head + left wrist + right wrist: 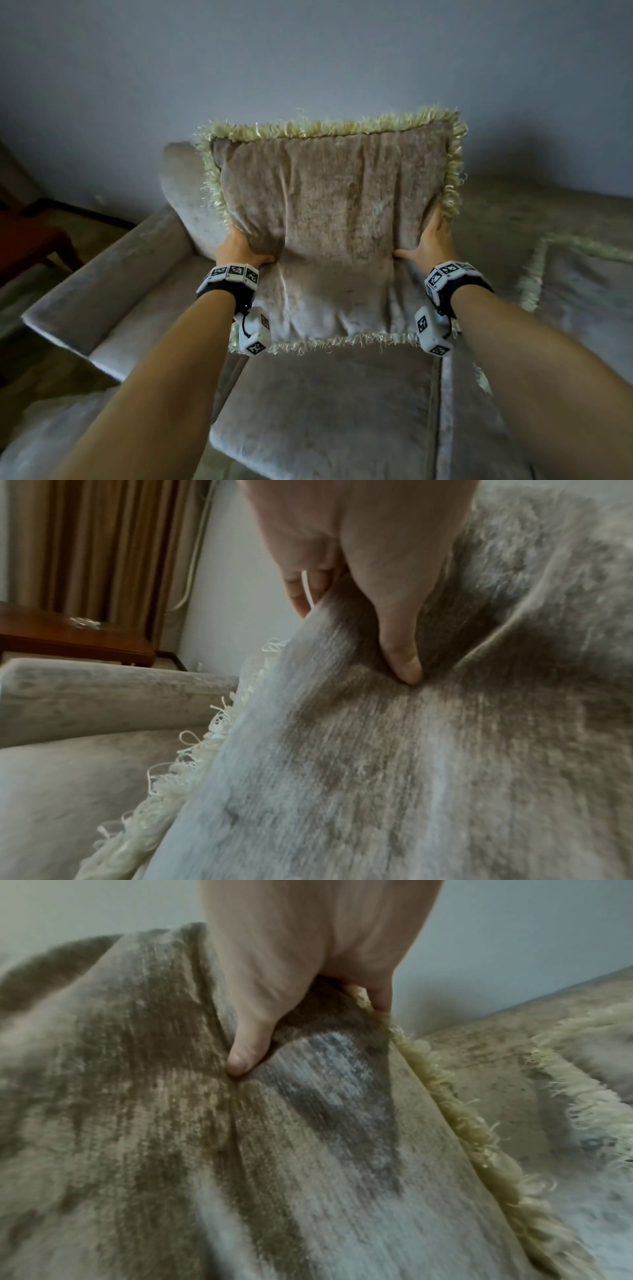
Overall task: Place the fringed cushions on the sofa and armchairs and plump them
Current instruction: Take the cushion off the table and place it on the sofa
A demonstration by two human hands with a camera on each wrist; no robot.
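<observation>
While held upright at rear of sofa (pixel 325 404) seat, near armrest (pixel 113 270) at left edge, fringed cushion (pixel 332 219) leans toward backrest. Left hand (pixel 245 250): thumb (pixel 400 653) dug into front face, fingers wrapped behind left edge, pinching fabric. Right hand (pixel 430 243): same clamp on right edge, thumb (pixel 246 1050) in front. Squeeze from both sides likely meant to plump filling. Second cushion (pixel 582 284): lying flat toward right end of seat.

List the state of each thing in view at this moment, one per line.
Held cushion: upright on the seat, creased, gripped at both side edges.
Left hand: grips the cushion's left edge, thumb dug into the front.
Right hand: grips the right edge likewise.
Second cushion: lying flat to the right.
</observation>
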